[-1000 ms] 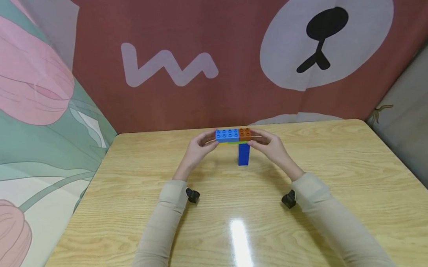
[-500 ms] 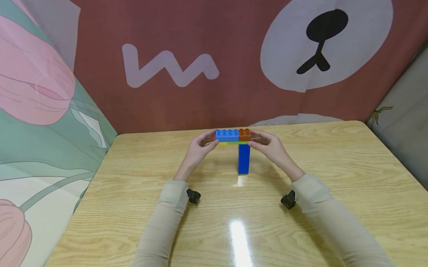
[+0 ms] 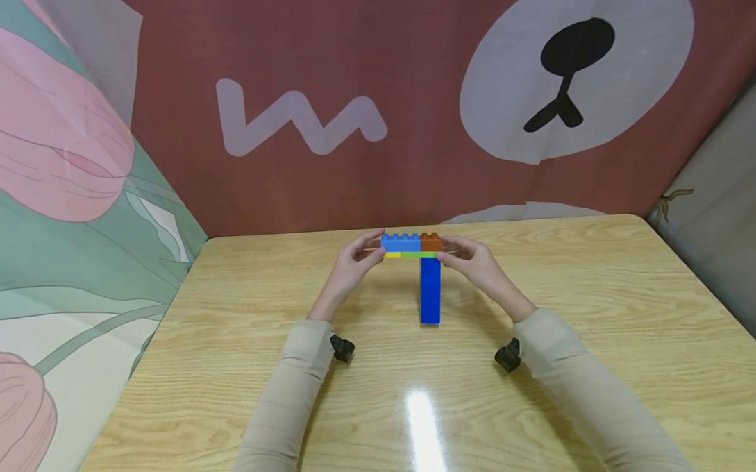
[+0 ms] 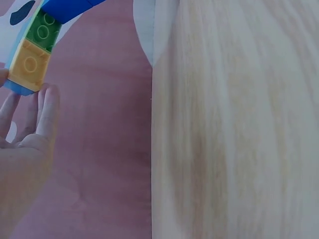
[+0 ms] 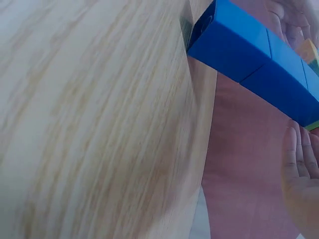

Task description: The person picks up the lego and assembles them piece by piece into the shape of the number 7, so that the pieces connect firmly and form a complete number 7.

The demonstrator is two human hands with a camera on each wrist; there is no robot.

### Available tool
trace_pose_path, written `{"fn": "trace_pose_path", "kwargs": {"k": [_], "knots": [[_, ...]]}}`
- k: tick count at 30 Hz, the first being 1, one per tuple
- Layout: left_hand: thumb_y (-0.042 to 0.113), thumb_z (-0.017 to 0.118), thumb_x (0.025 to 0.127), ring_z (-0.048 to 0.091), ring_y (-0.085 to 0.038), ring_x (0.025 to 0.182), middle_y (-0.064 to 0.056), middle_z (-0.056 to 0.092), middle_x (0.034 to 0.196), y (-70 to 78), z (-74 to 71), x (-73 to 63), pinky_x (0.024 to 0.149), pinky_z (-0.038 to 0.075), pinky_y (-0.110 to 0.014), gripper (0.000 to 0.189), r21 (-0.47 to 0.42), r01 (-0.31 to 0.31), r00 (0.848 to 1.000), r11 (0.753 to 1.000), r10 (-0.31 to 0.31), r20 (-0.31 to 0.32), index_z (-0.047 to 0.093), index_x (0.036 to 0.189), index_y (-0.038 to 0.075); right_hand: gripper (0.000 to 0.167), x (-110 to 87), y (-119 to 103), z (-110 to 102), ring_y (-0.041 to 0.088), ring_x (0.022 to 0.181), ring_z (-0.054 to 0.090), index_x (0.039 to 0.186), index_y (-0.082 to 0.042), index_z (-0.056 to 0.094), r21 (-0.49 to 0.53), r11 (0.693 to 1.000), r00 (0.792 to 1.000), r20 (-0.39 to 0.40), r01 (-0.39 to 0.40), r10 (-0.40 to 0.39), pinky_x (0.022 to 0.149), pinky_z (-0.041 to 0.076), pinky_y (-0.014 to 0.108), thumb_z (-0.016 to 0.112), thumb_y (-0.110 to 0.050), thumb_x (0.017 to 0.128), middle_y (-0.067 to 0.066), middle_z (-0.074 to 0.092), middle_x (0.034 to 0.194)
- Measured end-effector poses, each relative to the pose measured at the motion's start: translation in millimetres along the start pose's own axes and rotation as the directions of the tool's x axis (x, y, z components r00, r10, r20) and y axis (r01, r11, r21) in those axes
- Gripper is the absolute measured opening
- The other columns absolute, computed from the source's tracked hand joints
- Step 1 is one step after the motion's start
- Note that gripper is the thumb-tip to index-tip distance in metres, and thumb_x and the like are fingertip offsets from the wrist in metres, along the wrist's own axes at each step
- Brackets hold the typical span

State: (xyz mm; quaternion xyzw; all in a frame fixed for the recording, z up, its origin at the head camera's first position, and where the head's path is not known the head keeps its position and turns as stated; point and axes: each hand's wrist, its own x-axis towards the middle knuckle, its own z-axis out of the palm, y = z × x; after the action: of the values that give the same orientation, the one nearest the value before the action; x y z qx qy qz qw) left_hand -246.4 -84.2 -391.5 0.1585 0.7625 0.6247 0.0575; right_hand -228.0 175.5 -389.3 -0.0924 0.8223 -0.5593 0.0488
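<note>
A joined structure of toy building bricks [image 3: 400, 244] is held up between both hands. Its top row has a light blue brick and a brown brick [image 3: 430, 242]. Below them run a yellow brick [image 4: 29, 64] and a green brick [image 4: 42, 32]. A dark blue brick column [image 3: 430, 293] hangs from the right end; its hollow lower end shows in the right wrist view, apart from the table. My left hand [image 3: 348, 267] pinches the left end, thumb in front and fingers behind. My right hand [image 3: 477, 262] grips the right end likewise. Some fingertips are hidden behind the bricks.
The wooden table [image 3: 233, 380] lies beneath both arms, with a bright light reflection near the front. A brown printed curtain [image 3: 301, 190] hangs behind its back edge, and a floral curtain [image 3: 73, 274] stands at the left. Small black cameras [image 3: 342, 348] sit at the wrists.
The brick structure has tilted: the column's lower end has swung toward me, showing more of its length, and the studs now appear more side-on. Both hands keep their hold nearly in place.
</note>
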Motion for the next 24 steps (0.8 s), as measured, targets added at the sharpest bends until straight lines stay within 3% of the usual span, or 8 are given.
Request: {"fn": "trace_pose_path", "kwargs": {"k": [10, 17, 24], "knots": [[0.024, 0.056, 0.097, 0.052, -0.040, 0.122, -0.016, 0.050, 0.136, -5.3, -0.5, 0.6, 0.105, 0.045, -0.047, 0.044, -0.021, 0.053, 0.998, 0.998, -0.052, 0.034, 0.048, 0.140, 0.017, 0.056, 1.3, 3, 3, 0.037, 0.111, 0.060, 0.141, 0.001, 0.042, -0.005, 1.000, 1.000, 0.022, -0.015, 0.015, 0.098, 0.049, 0.051, 0.056, -0.030, 0.097, 0.025, 0.054, 0.130], [0.022, 0.056, 0.097, 0.054, -0.037, 0.121, -0.016, 0.049, 0.138, -8.5, -1.0, 0.1, 0.104, 0.045, -0.048, 0.045, -0.021, 0.082, 0.995, 0.996, -0.081, 0.057, 0.047, 0.140, 0.016, 0.055, 1.0, 3, 5, 0.042, 0.111, 0.059, 0.142, 0.002, 0.041, -0.021, 0.999, 0.999, 0.033, -0.029, 0.030, 0.096, 0.049, 0.052, 0.056, -0.027, 0.097, 0.027, 0.054, 0.130], [0.021, 0.055, 0.098, 0.055, -0.035, 0.120, -0.016, 0.047, 0.141, -11.5, 0.1, 1.0, 0.103, 0.047, -0.047, 0.045, 0.028, 0.098, 0.992, 0.995, -0.100, 0.081, 0.047, 0.141, 0.015, 0.057, 2.4, 7, 7, 0.037, 0.111, 0.059, 0.143, 0.003, 0.039, -0.021, 0.998, 0.997, 0.054, -0.060, 0.061, 0.097, 0.050, 0.049, 0.054, -0.028, 0.098, 0.027, 0.051, 0.133]]}}
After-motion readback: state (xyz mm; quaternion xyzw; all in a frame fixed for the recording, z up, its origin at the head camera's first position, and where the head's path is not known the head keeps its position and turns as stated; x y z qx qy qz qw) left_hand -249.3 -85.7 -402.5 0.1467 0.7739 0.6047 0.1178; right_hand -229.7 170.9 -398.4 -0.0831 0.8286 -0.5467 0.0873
